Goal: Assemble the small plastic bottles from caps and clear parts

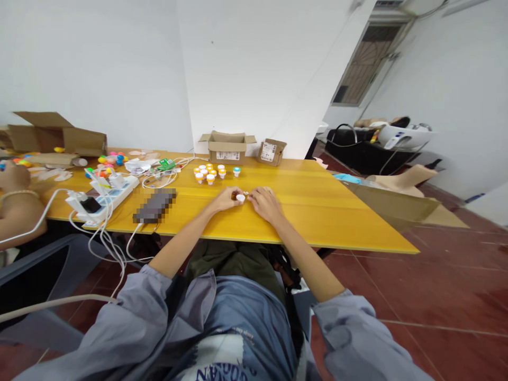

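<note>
Both my hands rest on the yellow table (317, 211) near its front edge. My left hand (225, 199) is curled round a small white cap (240, 198). My right hand (265, 203) is closed in a pinch just right of the cap, on something tiny that I cannot make out. A cluster of several small white pots with orange lids (208, 173) stands a little beyond my hands, and one pot with a blue lid (236, 171) stands at its right.
Two open cardboard boxes (227, 146) (271, 151) stand at the table's back edge. A white power strip (103, 197) with cables, a dark phone (154, 206) and coloured toys (111, 159) lie to the left. Another person's arm (18, 209) is at far left.
</note>
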`<state>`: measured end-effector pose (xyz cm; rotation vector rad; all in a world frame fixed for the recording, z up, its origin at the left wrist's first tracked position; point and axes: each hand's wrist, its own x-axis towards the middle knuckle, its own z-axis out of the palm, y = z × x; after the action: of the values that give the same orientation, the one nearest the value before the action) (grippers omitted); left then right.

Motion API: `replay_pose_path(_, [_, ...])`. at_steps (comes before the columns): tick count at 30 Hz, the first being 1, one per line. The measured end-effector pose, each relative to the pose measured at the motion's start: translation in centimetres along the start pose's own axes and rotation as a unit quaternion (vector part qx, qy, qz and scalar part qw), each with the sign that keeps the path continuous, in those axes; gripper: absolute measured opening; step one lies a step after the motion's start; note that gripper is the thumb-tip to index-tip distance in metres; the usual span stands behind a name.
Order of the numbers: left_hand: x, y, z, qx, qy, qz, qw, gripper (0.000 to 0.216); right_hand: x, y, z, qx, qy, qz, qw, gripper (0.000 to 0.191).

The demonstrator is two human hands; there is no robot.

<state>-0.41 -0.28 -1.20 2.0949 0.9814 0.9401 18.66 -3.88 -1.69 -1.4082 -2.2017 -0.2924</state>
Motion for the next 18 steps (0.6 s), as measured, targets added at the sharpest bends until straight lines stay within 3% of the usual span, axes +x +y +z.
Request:
replay_pose_path(7, [-0.1, 0.1, 0.0, 0.029, 0.008, 0.001, 1.0, 0.023, -0.2, 0.4, 0.3, 0.002, 0.007, 0.038, 0.999, 0.032])
replay_pose_path(18, [-0.2, 0.4, 0.0, 0.028, 0.004, -0.002, 1.0, 0.022, -0.1, 1.7, 1.5, 0.029, -0.003, 0.025, 0.999, 0.03])
